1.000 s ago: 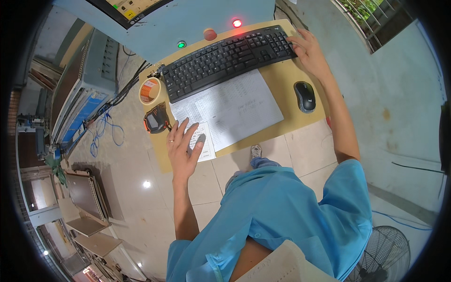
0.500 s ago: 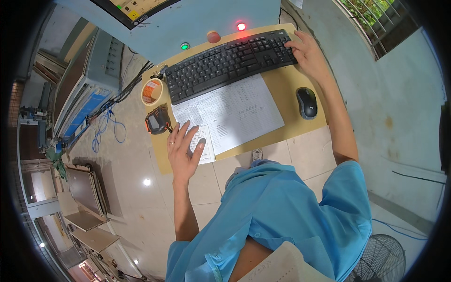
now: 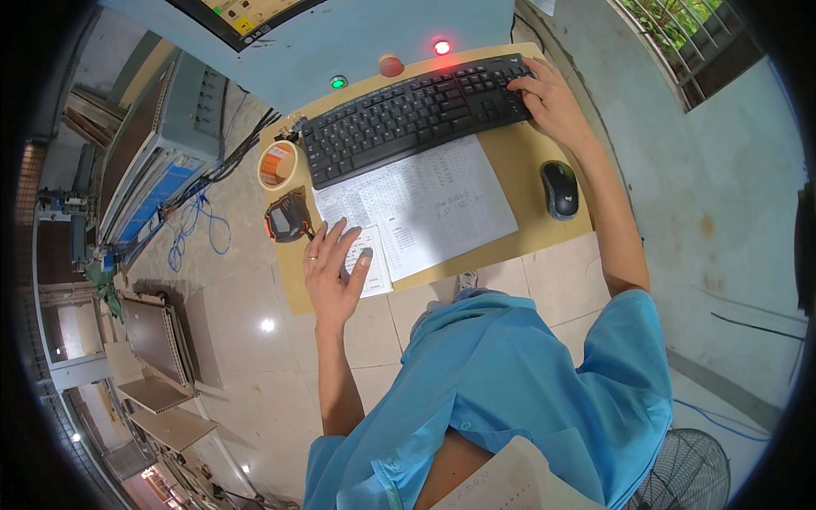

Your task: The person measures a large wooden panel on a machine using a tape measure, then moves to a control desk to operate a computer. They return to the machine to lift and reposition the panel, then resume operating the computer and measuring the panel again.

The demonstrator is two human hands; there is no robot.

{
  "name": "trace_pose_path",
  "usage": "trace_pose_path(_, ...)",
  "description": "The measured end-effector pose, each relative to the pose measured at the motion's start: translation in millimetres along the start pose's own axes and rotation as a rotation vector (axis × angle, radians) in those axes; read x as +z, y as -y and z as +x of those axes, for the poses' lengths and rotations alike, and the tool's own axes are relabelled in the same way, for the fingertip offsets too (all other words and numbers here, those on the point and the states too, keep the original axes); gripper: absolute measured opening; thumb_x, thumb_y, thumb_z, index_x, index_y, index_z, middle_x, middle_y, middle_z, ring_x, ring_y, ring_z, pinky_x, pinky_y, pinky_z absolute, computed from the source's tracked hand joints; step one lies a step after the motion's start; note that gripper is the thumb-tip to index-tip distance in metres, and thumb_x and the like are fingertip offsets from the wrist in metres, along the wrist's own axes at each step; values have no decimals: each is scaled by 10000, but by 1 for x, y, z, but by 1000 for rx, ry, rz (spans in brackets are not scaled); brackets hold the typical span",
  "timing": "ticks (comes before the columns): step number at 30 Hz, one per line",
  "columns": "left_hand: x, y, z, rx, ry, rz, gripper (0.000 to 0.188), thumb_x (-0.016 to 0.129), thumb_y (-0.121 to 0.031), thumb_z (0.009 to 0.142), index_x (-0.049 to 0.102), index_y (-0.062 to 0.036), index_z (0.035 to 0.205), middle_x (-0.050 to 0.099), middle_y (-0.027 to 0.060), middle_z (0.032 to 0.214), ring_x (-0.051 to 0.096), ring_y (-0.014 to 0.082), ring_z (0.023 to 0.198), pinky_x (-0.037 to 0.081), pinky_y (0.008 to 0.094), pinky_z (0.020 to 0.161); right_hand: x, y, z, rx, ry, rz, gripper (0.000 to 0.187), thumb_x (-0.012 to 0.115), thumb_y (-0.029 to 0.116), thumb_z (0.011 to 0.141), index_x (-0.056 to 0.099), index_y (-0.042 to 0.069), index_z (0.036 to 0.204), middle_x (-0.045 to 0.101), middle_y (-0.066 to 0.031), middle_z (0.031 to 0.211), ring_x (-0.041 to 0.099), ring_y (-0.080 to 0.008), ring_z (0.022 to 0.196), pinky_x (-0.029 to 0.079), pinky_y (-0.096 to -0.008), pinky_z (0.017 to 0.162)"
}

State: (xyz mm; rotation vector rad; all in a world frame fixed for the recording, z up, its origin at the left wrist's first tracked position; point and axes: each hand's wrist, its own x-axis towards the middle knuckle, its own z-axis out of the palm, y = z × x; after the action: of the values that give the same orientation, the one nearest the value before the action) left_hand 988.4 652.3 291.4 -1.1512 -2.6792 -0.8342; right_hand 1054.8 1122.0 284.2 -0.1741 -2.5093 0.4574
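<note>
A black keyboard [image 3: 408, 115] lies slantwise across a small tan shelf [image 3: 510, 157]. My right hand [image 3: 552, 100] rests over the keyboard's right end, its fingers apart on the number keys and nothing held. My left hand [image 3: 333, 274], with a ring on one finger, lies with fingers spread on a small printed card [image 3: 374, 263] at the shelf's near left edge. Printed sheets [image 3: 450, 204] covered in tables and some handwriting lie between my hands, partly under the keyboard. Right of the sheets sits a black and grey computer mouse [image 3: 559, 189].
A tape roll [image 3: 279, 166] and a black and orange tape measure [image 3: 289, 217] sit at the shelf's left side. Behind the keyboard are a green light [image 3: 338, 82], a red button [image 3: 390, 65], a lit red light [image 3: 442, 48] and a monitor [image 3: 246, 21]. A fan [image 3: 684, 467] stands lower right.
My right hand has shifted slightly and its fingers have moved a little over the number keys. My left hand stays on the card. The whole view has moved very slightly.
</note>
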Motion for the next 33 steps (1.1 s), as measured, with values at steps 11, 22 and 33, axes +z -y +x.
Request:
trace_pose_path(11, 0, 0, 1, 2, -1, 11, 364, 705, -343, 911, 729, -137, 1209, 646, 83, 1365, 501, 375, 1354, 346, 496, 1139, 2, 5, -1, -27, 10, -50, 267, 563, 57, 868, 724, 85, 1079, 516, -236, 1447, 421, -418, 1392, 375, -473, 1153)
trace_pose_path(22, 1, 0, 1, 17, -13, 4, 357, 711, -327, 905, 731, -127, 1200, 653, 82, 1351, 509, 378, 1340, 358, 495, 1129, -13, 4, -12, -59, 30, 0, 313, 569, -2, 818, 720, 73, 1081, 497, -222, 1468, 423, -412, 1393, 353, -471, 1173)
trace_pose_path(33, -6, 2, -5, 40, -42, 34, 383, 701, -361, 914, 705, -147, 1232, 629, 81, 1384, 498, 371, 1359, 354, 485, 1146, -29, 17, -39, 161, -200, 76, 368, 483, -10, 854, 697, 25, 1151, 519, -251, 1452, 457, -416, 1375, 356, -453, 1157)
